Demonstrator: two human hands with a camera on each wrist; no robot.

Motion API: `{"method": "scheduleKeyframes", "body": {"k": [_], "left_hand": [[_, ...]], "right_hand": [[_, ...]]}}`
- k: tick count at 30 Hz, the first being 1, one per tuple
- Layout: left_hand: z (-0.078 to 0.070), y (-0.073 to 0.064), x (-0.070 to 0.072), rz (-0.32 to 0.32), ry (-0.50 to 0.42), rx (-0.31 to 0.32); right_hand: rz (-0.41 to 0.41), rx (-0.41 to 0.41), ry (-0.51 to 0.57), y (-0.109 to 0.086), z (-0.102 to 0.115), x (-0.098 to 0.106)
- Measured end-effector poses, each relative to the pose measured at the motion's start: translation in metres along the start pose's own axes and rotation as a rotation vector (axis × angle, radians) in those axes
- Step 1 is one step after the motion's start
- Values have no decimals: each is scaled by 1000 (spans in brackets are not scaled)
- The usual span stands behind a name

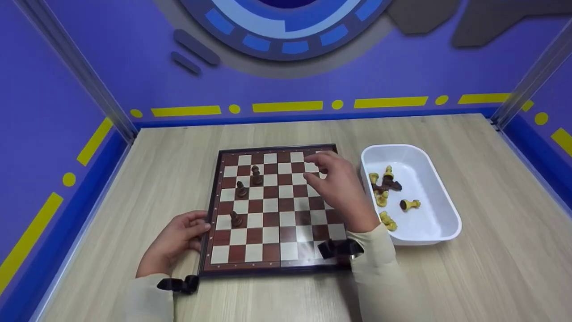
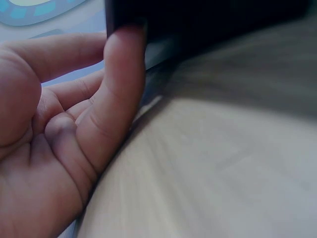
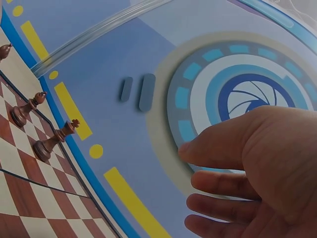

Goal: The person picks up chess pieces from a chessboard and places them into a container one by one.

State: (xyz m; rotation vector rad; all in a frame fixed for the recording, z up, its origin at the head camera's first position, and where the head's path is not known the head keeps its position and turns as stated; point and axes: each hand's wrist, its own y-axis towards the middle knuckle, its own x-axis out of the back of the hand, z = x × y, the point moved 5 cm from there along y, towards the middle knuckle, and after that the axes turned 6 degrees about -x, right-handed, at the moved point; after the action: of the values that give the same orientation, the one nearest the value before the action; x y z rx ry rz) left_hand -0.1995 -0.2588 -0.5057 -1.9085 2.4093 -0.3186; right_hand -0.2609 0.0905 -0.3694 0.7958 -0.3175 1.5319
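Note:
A brown-and-cream chessboard (image 1: 263, 219) lies on the table with three dark chess pieces on its left half: a king (image 1: 256, 175) farthest back, a bishop (image 1: 241, 190), and another dark piece (image 1: 235, 219) nearest me. My left hand (image 1: 181, 237) is at the board's left edge. Its fingertips (image 2: 125, 47) meet the dark side of the board in the left wrist view. Over the board's right half hovers my right hand (image 1: 337, 188), thumb and fingers apart with nothing between them. The king (image 3: 52, 143) and bishop (image 3: 27, 110) also show in the right wrist view.
Right of the board stands a white tray (image 1: 431, 179). Several yellow chess pieces (image 1: 410, 205) and some dark ones (image 1: 389, 183) lie in it, mostly along its left side. Blue-purple panels (image 1: 277, 89) enclose the wooden table (image 1: 482, 188) at the back and sides.

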Motion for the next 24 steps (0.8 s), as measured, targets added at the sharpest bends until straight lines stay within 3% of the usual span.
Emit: {"method": "scheduleKeyframes", "body": {"k": [24], "left_hand": [[-1,1,0,18,-20,-12]], "right_hand": [[98,59,-82,-5,16,-32]]}}
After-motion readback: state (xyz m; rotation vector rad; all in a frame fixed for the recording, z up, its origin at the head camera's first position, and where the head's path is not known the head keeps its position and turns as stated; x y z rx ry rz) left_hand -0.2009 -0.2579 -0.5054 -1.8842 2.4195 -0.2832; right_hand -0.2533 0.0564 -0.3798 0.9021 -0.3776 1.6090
